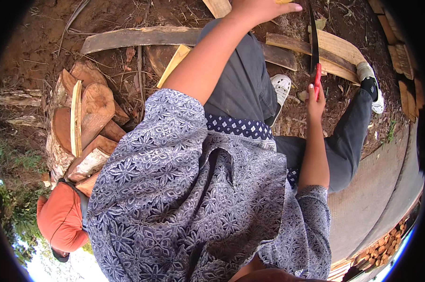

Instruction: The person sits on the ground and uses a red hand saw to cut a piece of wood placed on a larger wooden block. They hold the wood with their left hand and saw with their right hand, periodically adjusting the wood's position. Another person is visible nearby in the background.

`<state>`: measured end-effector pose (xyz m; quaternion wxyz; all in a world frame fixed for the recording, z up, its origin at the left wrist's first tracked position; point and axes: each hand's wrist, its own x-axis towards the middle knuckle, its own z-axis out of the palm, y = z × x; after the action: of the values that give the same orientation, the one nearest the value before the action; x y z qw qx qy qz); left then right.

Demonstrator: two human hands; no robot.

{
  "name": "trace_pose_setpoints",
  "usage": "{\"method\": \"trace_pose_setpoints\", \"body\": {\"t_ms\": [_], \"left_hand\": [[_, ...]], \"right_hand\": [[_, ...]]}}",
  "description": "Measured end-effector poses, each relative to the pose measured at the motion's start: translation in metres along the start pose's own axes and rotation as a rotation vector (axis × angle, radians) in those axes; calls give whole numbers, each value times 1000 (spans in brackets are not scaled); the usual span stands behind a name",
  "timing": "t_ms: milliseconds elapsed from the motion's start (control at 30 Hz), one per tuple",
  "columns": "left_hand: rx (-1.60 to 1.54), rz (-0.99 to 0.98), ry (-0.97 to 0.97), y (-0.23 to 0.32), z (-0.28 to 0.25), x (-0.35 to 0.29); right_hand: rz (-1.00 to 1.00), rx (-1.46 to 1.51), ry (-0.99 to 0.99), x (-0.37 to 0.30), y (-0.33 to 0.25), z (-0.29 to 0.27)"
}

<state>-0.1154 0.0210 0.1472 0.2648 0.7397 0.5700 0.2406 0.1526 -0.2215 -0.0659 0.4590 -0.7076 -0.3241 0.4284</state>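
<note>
On the ground (29, 28), far left, lies a long weathered plank (142, 38); at right, a machete (315, 49) points far, its red handle (318, 77) wrapped in my right hand (316, 103); my left hand (259, 9), cropped far off, is by something yellow (283, 1), its grip I cannot tell

Brown dirt ground (38, 30): long weathered board (142, 38), pale plank (339, 45), heap of cut logs (98, 101), thin stick (140, 75).

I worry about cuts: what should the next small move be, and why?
I'd probably ease the left grip away from the long dark blade: one digit points toward it in the picture, and the right grip holds the blade's red handle. Depth between them is hard to judge.
</note>
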Motion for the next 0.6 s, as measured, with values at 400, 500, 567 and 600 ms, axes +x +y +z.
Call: {"method": "trace_pose_setpoints", "body": {"t_ms": [400, 500, 567, 600], "left_hand": [[610, -435, -244, -230, -126, -186], [610, -482, -263, -233, -115, -196], [627, -466, -250, -237, -112, -197], [657, -458, -235, -236, -108, -198]], "right_hand": [[-12, 33, -18, 30, 19, 49], [24, 22, -68, 25, 26, 46], [-4, -11, -77, 26, 31, 49], [8, 7, -93, 26, 29, 48]]}}
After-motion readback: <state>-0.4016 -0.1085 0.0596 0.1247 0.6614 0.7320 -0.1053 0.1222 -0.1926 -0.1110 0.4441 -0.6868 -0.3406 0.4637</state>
